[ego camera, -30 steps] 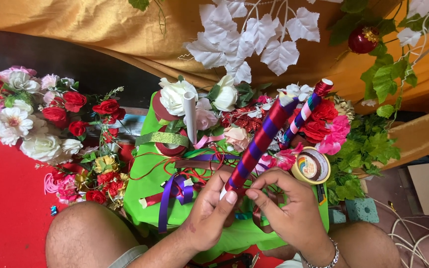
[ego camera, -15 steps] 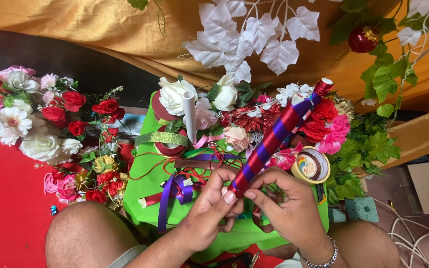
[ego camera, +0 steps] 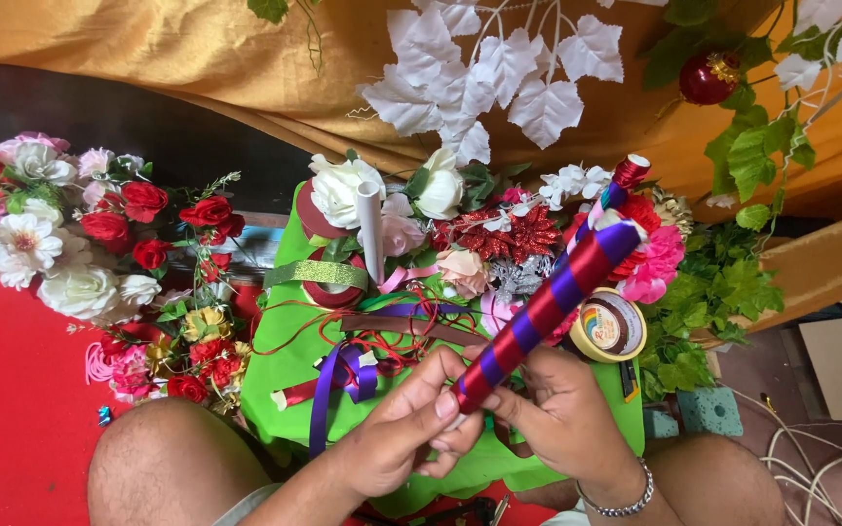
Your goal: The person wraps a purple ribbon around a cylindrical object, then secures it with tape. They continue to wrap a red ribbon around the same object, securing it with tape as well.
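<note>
I hold a stick wrapped in red and purple ribbon [ego camera: 548, 302], slanting from my hands up to the right. My left hand [ego camera: 397, 438] pinches its lower end with thumb and fingers. My right hand [ego camera: 562, 414], with a silver bracelet at the wrist, grips the same end from the right. A second ribbon-wrapped stick [ego camera: 621, 185] lies behind it. Below the hands is a green cloth [ego camera: 289, 370] strewn with loose purple ribbon [ego camera: 338, 375] and red ribbon.
A roll of tape [ego camera: 611, 326] sits right of the stick. A white paper tube [ego camera: 370, 229] stands among artificial flowers. A bunch of red and white flowers [ego camera: 80, 244] lies at left on red cloth. White leaves hang above; my knees frame the bottom.
The stick's upper end has swung slightly to the right and lower, and my fingers have shifted their hold at its lower end.
</note>
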